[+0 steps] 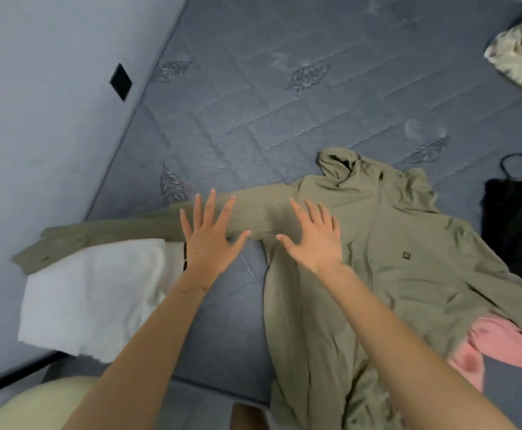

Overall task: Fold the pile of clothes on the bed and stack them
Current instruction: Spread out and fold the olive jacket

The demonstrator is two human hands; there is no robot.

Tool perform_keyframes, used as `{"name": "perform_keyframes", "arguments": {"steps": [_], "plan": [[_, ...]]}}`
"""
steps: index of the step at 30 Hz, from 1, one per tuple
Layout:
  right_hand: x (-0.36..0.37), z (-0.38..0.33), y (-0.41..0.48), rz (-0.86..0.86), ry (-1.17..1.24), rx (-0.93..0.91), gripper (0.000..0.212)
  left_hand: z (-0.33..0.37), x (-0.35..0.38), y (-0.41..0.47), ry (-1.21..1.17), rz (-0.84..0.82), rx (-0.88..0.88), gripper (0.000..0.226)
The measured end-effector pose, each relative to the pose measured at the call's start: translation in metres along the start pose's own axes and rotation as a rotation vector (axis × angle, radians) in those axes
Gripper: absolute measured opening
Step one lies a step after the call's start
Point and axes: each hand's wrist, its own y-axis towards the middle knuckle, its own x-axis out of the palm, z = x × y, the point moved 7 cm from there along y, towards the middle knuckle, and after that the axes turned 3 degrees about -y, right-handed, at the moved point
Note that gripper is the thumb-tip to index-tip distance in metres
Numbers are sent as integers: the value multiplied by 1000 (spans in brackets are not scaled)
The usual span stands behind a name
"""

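Pressing flat, left hand (208, 237) and right hand (314, 240) splayed on soft olive jacket (408, 274), quilted grey mattress (269, 103)

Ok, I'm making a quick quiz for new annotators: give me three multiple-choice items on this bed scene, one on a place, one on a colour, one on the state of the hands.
1. The olive jacket has its outstretched sleeve ending on: A a pillow; B the white folded cloth; C a chair.
2. The garment showing at the jacket's lower right edge is: A pink; B blue; C yellow.
3. The left hand and right hand are: A fists; B pinching a zip; C open, fingers spread.
Answers: B, the cuff drapes over the cloth; A, pink fabric shows there; C, straight fingers lie flat on the jacket.
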Motion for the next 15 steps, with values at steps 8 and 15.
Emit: {"name": "perform_keyframes", "arguments": {"steps": [8, 15], "plan": [[15, 120, -109, -45, 22, 57, 81, 95, 73, -104, 8, -118, 14, 75], [43, 178, -184, -115, 71, 116, 83, 137, 111, -167, -18, -254, 18, 75]]}}
